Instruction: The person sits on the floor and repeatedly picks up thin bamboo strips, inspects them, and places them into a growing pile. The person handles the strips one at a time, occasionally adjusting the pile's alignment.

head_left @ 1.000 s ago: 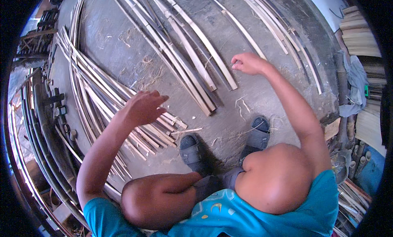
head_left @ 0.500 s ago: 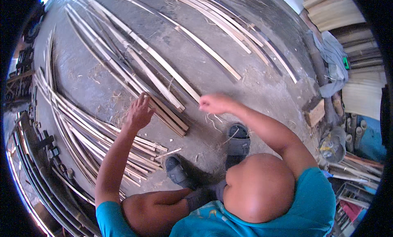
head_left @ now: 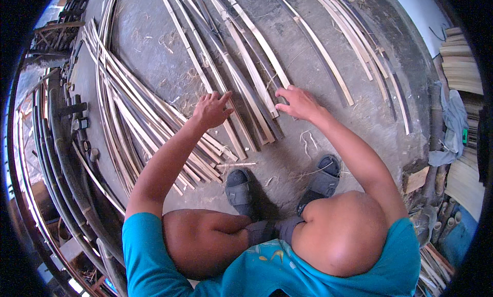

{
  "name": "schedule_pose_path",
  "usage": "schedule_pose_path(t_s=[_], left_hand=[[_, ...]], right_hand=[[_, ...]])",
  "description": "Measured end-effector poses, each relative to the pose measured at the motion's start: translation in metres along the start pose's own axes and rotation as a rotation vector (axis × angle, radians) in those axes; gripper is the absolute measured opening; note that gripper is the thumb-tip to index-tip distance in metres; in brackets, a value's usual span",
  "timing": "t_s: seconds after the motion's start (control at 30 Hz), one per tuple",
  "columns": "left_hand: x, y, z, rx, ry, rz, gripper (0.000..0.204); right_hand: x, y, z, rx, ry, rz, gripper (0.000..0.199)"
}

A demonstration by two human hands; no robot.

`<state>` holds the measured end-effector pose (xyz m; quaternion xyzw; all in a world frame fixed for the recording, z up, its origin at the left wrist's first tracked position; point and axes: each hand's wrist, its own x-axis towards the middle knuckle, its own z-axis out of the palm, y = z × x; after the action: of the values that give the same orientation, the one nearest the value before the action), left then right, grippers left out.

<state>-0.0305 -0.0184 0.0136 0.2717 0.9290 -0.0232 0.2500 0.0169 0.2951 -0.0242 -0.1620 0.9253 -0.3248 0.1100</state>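
Note:
My left hand (head_left: pixel 211 112) lies palm down over the near part of some long split bamboo strips (head_left: pixel 236 138), fingers spread and thumb apart. Whether it presses on them or hovers just above, I cannot tell. To its right, my right hand (head_left: pixel 300 103) is at the near end of a pale bamboo strip (head_left: pixel 264 45), its forefinger and thumb apart and nothing visibly gripped. Between my hands, several more strips (head_left: pixel 255 91) lie side by side on the floor, pale faces and dark edges showing. The right hand hides the end of that pale strip.
A dense pile of bamboo strips (head_left: pixel 138 112) lies to the left, with dark bamboo poles (head_left: pixel 64 158) beyond. More strips (head_left: pixel 359 40) lie at the far right. A wooden block (head_left: pixel 416 179) and grey cloth (head_left: pixel 452 125) are by the right side. My sandals (head_left: pixel 239 192) stand on the concrete floor.
The view has turned, shifting the scene rightward. The strips near my left hand now lie more spread apart. My right hand's fingers have loosened from a curled shape.

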Motion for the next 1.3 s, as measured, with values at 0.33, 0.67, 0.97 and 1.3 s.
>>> schedule_pose_path(t_s=[0.33, 0.67, 0.97, 1.3], left_hand=[[0.007, -0.012, 0.028, -0.542, 0.125, -0.157, 0.055], [0.048, -0.037, 0.063, -0.904, 0.022, -0.475, 0.052], [0.047, -0.004, 0.044, -1.324, 0.052, -0.544, 0.028], [0.032, 0.001, 0.041, -1.633, 0.008, -0.500, 0.028]], right_hand=[[0.018, -0.022, 0.004, -0.195, -0.031, 0.139, 0.035], [0.055, -0.036, 0.042, -0.090, -0.035, 0.242, 0.052], [0.039, -0.025, 0.026, 0.210, 0.199, 0.395, 0.049], [0.025, -0.008, 0.015, 0.664, -0.075, 0.485, 0.038]])
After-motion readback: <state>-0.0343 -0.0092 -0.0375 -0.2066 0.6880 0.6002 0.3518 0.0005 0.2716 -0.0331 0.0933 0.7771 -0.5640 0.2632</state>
